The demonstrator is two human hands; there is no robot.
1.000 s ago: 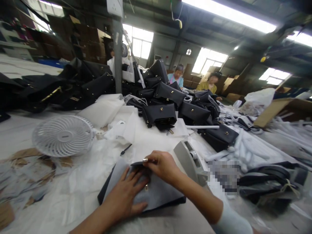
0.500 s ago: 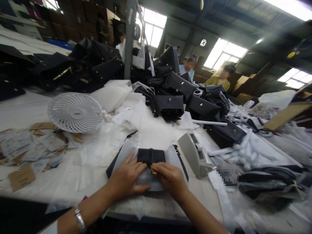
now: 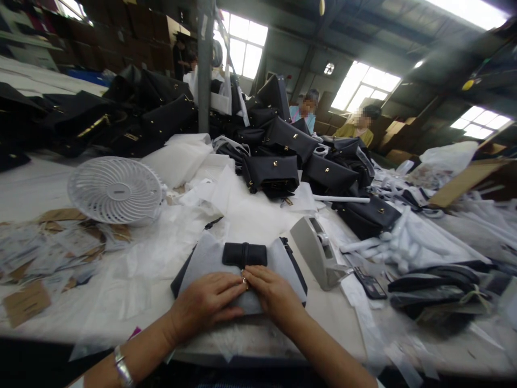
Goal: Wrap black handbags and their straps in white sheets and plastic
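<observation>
A black handbag [image 3: 300, 276] lies on the table before me, a pale grey protective sheet [image 3: 202, 263] covering most of its front. Across its upper middle sits a black flap tab [image 3: 244, 254]. Below the tab, a small gold clasp [image 3: 244, 280] shows between my fingertips. My left hand [image 3: 208, 299] rests flat on the sheet, fingers stretched toward the clasp and thumb apart below. From the other side, my right hand [image 3: 277, 296] has its fingers together, their tips on the clasp; its thumb is hidden.
A white fan [image 3: 117, 191] and scattered paper tags [image 3: 72, 248] are at left. A grey tape dispenser [image 3: 317, 250] stands right of the bag, near a phone [image 3: 369, 283]. Black handbags [image 3: 270, 172] pile up behind, around a metal post [image 3: 204, 70]. Several people are beyond.
My right fingers have shifted from pinching the clasp raised at the tab to lying flatter over it, lower down. My left hand has slid lower, off the tab's edge. The view has shifted slightly.
</observation>
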